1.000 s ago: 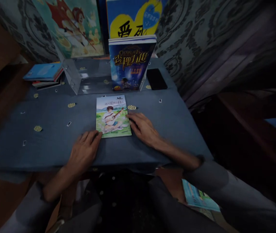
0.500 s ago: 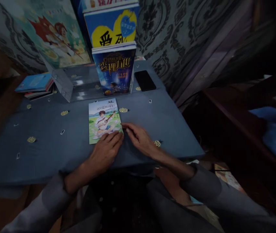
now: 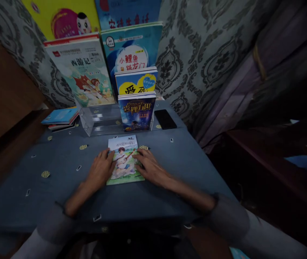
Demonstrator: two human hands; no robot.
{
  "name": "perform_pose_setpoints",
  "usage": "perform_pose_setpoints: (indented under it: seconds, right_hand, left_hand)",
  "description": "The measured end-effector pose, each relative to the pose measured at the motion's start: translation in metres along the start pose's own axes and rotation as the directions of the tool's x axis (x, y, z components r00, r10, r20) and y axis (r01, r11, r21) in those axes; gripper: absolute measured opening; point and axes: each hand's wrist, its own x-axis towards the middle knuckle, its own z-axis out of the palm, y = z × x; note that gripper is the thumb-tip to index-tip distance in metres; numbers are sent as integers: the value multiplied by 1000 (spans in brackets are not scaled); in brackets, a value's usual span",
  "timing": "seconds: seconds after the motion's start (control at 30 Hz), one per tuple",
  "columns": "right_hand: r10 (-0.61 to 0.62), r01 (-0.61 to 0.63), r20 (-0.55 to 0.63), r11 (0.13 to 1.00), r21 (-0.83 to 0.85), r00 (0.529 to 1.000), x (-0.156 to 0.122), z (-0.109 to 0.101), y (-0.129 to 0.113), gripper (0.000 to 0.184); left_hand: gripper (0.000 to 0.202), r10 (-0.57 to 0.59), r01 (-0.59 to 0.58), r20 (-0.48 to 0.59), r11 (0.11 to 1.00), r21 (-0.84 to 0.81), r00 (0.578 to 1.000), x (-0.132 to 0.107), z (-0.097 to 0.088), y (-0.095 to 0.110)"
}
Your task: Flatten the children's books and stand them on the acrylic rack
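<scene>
A thin paperback book (image 3: 123, 171) lies on the cloth-covered table, its cover showing a figure with a guitar in a green field. My left hand (image 3: 100, 167) holds it along the left edge, the fingertips at the edge and the thumb by the cover. From the other side, my right hand (image 3: 150, 167) grips the right edge, with fingers and thumb reaching onto the cover. The undersides of both hands' fingers are hidden.
Behind the book, a clear plastic stand (image 3: 99, 124) carries several upright books, among them a dark blue one (image 3: 137, 115) in front. A black phone (image 3: 165, 119) lies to its right, a small stack of books (image 3: 60, 117) to its left. The patterned tablecloth (image 3: 64, 194) covers the table.
My left hand has moved from the book's lower right corner to its left edge. The right hand now reaches over the right edge onto the cover. The view has tilted up.
</scene>
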Motion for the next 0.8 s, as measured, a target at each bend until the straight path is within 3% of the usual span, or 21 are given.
perform_pose_setpoints:
  seconds: [0.07, 0.2, 0.33, 0.43, 0.67, 0.8]
  right_hand:
    - [44, -44, -20, 999, 19, 999, 11, 1, 5, 37]
    - [149, -149, -12, 989, -8, 989, 44, -5, 11, 41]
    - [315, -313, -12, 938, -151, 949, 83, -15, 11, 37]
    - [354, -356, -42, 924, -140, 934, 102, -18, 14, 34]
    - [417, -415, -2, 905, 90, 909, 110, -21, 29, 11]
    - [458, -458, 90, 816, 352, 884, 95, -19, 28, 14]
  left_hand:
    - [37, -58, 58, -3, 997, -45, 998, 4, 2, -8]
    - [37, -69, 67, -16, 992, -110, 997, 7, 4, -11]
    - [38, -93, 91, -26, 993, -81, 995, 6, 6, -8]
    - [42, -116, 117, 20, 993, -20, 993, 4, 5, -5]
    - [42, -114, 110, 79, 992, 61, 990, 3, -4, 1]
    - [41, -111, 107, 65, 993, 54, 992, 5, -5, 1]
